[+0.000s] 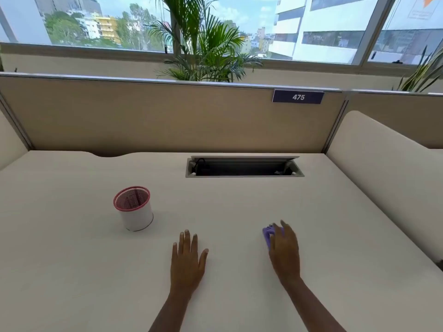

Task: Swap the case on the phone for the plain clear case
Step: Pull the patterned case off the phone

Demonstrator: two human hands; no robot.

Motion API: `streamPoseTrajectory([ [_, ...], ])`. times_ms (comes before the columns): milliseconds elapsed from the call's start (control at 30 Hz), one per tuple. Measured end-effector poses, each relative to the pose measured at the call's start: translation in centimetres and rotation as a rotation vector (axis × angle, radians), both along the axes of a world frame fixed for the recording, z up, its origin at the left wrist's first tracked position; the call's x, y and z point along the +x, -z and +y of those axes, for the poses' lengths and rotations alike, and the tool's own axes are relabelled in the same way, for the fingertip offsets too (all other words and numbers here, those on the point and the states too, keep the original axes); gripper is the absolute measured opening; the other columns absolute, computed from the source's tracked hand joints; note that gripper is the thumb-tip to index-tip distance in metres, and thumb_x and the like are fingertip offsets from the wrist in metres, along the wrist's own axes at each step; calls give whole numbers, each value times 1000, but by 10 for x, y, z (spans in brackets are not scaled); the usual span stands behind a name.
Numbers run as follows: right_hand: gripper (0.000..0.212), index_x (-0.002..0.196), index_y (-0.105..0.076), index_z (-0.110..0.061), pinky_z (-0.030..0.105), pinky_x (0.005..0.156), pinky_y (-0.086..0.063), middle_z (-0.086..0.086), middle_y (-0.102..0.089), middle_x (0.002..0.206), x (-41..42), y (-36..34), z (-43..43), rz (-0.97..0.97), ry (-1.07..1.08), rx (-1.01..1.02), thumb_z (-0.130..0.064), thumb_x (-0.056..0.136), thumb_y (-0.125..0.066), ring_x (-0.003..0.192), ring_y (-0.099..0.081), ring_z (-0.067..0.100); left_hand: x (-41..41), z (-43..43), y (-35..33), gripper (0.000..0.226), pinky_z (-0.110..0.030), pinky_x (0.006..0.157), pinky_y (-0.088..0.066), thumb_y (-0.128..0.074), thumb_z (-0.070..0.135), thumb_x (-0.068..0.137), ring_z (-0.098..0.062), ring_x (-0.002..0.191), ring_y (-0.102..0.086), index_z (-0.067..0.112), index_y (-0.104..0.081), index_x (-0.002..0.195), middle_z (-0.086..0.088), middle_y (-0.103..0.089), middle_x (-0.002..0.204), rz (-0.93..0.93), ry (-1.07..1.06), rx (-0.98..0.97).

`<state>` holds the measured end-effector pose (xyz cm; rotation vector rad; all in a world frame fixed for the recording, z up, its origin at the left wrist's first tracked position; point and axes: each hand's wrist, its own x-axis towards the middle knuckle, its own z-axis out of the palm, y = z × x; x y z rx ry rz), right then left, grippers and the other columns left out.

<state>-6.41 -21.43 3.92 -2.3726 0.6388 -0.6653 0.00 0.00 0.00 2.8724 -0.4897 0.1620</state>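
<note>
Purple-cased phone (266,234) lay at our one o'clock, under right hand (285,252), grasp unclear; left hand (188,259) flat, empty.

Cup (133,207) left of phone (269,235)

Purple-cased phone (268,236), seemingly flat, half-hidden

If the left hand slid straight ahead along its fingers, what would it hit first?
The left hand lies flat, fingers pointing away and slightly right. Bare desk lies ahead up to the cable tray slot; the cup sits off left, probably clear.
</note>
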Motion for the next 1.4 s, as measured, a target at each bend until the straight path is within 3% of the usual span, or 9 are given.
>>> streamPoseTrajectory([
  [100, 41, 134, -45, -3, 43, 98, -41, 22, -51, 133, 1, -5, -16, 112, 204, 282, -14, 95, -40, 124, -46, 37, 0, 0, -6, 81, -38, 81, -55, 0, 41, 98, -29, 101, -69, 8, -74, 99, -15, -72, 108, 63, -5, -90],
  [233, 38, 129, -47, -2, 37, 79, -46, 26, -60, 118, 3, -13, -23, 164, 199, 499, -8, 93, -40, 95, -58, 36, -2, -4, -16, 53, -43, 74, -57, -28, 32, 90, -31, 99, -70, 7, -74, 96, -14, -74, 103, 101, -9, -93],
  [500, 30, 117, -58, 2, 29, 60, -44, 16, -59, 99, 3, -25, -14, 84, 187, 994, 1, 88, -47, 70, -54, 23, -8, -21, -33, 46, -26, 119, -10, -34, 23, 99, -16, 148, -10, 14, -30, 144, -2, -27, 155, 171, 59, -472],
  [667, 24, 95, -62, -5, 22, 46, -50, 8, -58, 62, 2, -46, 8, 111, -4, 1468, 2, 90, -40, 54, -52, 16, -10, -34, -50, 43, -12, 104, -24, -43, 17, 97, -14, 136, -38, 15, -39, 140, 0, -42, 146, 366, 83, -781],
  [833, 23, 80, -64, -3, 33, 66, -44, 11, -68, 64, 4, -54, 27, 284, -110, 1680, 0, 88, -43, 70, -53, 23, -11, -40, -71, 34, -21, 90, -45, -42, 17, 97, -15, 113, -54, 18, -45, 131, -3, -55, 128, 643, 115, -1082],
  [967, 26, 61, -66, 1, 26, 49, -51, 13, -66, 52, 1, -55, 35, 253, -110, 1850, -2, 82, -50, 46, -59, 24, -14, -36, -82, 25, -17, 64, -55, -45, 19, 96, -13, 80, -66, 11, -54, 118, -11, -64, 101, 747, 109, -1205],
  [1067, 19, 67, -66, 4, 22, 47, -50, 14, -64, 58, -2, -52, 43, 233, -199, 1911, 2, 53, -78, 43, -59, 23, -16, -34, -86, 18, -16, 55, -53, -49, 17, 95, -2, 52, -63, 8, -56, 109, -7, -63, 84, 747, 74, -1237],
  [1133, 27, 81, -65, 4, 30, 53, -55, 18, -68, 68, -4, -48, 43, 236, -199, 1958, -17, 68, -74, 51, -65, 27, -17, -35, -89, 14, -16, 51, -52, -49, 17, 94, -1, 44, -60, 9, -56, 103, -5, -62, 78, 745, 58, -1216],
  [1400, 32, 98, -70, 0, 34, 64, -60, 19, -71, 103, -10, -52, 41, 274, -319, 1807, -24, 84, -54, 79, -70, 28, -29, -39, -88, 25, -15, 52, -52, -39, 22, 99, -16, 71, -64, 13, -61, 93, -5, -66, 88, 761, -54, -1262],
])
